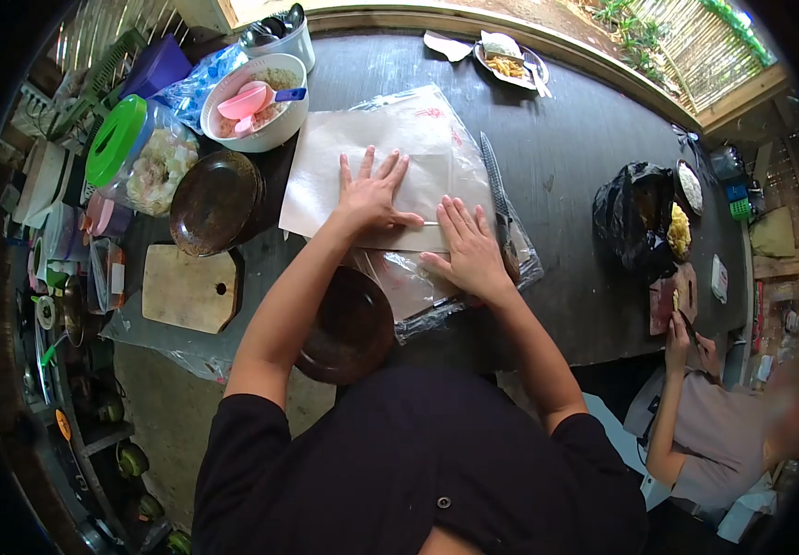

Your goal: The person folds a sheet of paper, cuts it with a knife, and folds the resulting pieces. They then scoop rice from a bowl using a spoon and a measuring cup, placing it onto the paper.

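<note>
A sheet of light brown paper (321, 157) with a folded section lies on the dark table in front of me. My left hand (373, 196) presses flat on the paper, its fingers spread. My right hand (470, 250) rests flat by the fold at the paper's lower right, fingers stretched out. Beneath the sheet is a clear plastic package (459, 129) with more paper in it. A long dark knife (490, 176) lies along its right side, its lower end partly behind my right hand. Under my left forearm sits a dark brown round plate (348, 328), partly covered.
To the left are another brown plate (217, 199), a wooden cutting board (191, 289), a green-lidded jar (122, 148) and a white bowl (279, 129) with pink scoops. A food plate (508, 72) stands far back. At right, a co-worker (714, 425) cuts beside a black bag (631, 213).
</note>
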The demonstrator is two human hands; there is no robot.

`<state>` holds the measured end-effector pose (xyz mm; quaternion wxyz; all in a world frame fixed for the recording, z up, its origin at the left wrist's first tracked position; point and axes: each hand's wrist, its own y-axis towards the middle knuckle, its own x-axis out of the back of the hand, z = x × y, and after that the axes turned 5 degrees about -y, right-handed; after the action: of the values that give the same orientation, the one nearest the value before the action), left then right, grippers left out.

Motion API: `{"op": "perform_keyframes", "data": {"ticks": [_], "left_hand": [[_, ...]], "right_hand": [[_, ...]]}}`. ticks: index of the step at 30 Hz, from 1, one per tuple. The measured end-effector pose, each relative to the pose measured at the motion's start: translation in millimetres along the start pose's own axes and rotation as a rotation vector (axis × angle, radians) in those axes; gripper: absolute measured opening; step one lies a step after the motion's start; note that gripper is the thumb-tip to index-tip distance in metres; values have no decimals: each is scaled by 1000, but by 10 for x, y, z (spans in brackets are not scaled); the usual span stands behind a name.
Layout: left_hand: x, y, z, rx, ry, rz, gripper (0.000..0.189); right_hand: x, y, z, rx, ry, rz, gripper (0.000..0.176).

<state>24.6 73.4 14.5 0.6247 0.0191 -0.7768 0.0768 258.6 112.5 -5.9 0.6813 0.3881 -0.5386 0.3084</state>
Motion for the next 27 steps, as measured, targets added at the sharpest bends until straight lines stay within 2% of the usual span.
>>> {"op": "perform_keyframes", "data": {"ticks": [5,11,13,18,20,22,23,24,26,27], "left_hand": [[-36,92,41,24,-12,47,131],[96,76,70,71,-16,127,140],[56,38,121,77,-19,103,140],[79,18,85,90,26,67,136],[89,-57,80,96,6,53,130],[87,-132,82,105,1,43,124],[101,-141,68,108,-7,29,118],[100,-155,59,105,-4,19,118],[63,-235,46,125,-79,-10,106],[86,-274,8,135,-81,-49,97]], "right_hand": [[4,3,148,72,-107,-7,89],[99,-138,178,-11,-65,37,87],[166,-161,163,-66,-159,83,85],[36,-100,379,5,-160,1,78],[15,-102,424,40,-96,-11,75],[89,-145,361,-45,-93,35,73],[30,-173,305,-44,-130,-87,67],[46,-153,249,-42,-136,-96,67],[48,-95,163,-185,-135,-95,54],[77,-43,160,-230,-19,-200,43]]}}
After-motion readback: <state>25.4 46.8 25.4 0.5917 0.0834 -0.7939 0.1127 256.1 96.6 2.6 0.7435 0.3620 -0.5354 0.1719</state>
